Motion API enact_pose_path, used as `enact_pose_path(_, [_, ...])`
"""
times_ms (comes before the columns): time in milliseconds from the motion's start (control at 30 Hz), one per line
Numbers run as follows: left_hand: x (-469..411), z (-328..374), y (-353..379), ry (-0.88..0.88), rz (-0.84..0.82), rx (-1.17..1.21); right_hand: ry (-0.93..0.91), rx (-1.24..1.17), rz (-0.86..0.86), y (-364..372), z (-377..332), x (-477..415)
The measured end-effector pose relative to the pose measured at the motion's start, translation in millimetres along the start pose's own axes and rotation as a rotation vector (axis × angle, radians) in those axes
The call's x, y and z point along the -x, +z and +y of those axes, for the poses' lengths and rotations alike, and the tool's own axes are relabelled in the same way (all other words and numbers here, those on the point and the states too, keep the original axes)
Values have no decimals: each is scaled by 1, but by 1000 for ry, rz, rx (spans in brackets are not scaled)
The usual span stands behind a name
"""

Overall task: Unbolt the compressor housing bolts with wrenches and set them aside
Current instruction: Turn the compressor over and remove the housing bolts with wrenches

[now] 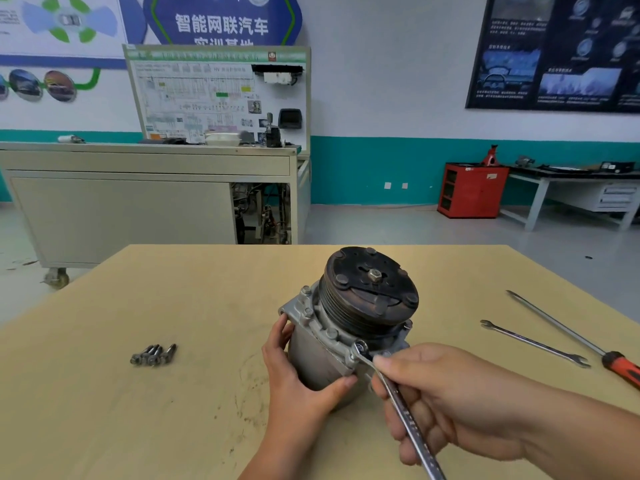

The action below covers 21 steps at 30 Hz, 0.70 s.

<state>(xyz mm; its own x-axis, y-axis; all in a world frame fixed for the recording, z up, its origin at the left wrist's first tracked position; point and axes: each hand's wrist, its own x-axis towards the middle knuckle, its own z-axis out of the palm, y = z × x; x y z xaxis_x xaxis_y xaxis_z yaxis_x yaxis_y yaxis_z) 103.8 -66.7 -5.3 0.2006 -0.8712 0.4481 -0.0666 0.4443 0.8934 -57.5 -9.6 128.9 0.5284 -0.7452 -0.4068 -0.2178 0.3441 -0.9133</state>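
Observation:
A grey compressor (343, 327) with a black pulley face stands tilted on the tan table (173, 296). My left hand (294, 372) grips its housing from the near left side. My right hand (440, 400) holds a steel wrench (401, 407), whose ring end sits on a bolt (360, 348) on the housing flange at the near right. More bolts show along the flange, such as one at its left (307, 311). Several removed bolts (154, 355) lie together on the table to the left.
A second wrench (535, 344) and a long screwdriver with a red handle (575, 339) lie on the table at the right. Beyond the table stand a grey wheeled training bench (149, 195), a red cabinet (471, 190) and a work table along the wall.

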Motion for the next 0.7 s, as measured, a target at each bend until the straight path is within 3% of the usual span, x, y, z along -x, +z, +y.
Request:
enact_pose_path(67, [1, 1, -1, -4, -6, -6, -56, 342, 138, -14, -5, 1])
enact_pose_path(167, [1, 1, -1, -14, -10, -2, -313, 1062, 408, -38, -16, 1])
enact_pose_path(200, [1, 1, -1, -15, -12, -3, -373, 1152, 447, -42, -17, 1])
enact_pose_path(267, [1, 1, -2, -17, -13, 0, -393, 1044, 381, -47, -15, 1])
enact_pose_path(367, [1, 2, -2, -19, -12, -3, -228, 682, 93, -48, -5, 6])
enact_pose_path(467, [1, 1, -3, -18, -17, -12, -107, 477, -111, -43, 6, 12])
enact_pose_path(700, [1, 1, -3, 1, -9, -37, -74, -86, -103, -11, 10, 4])
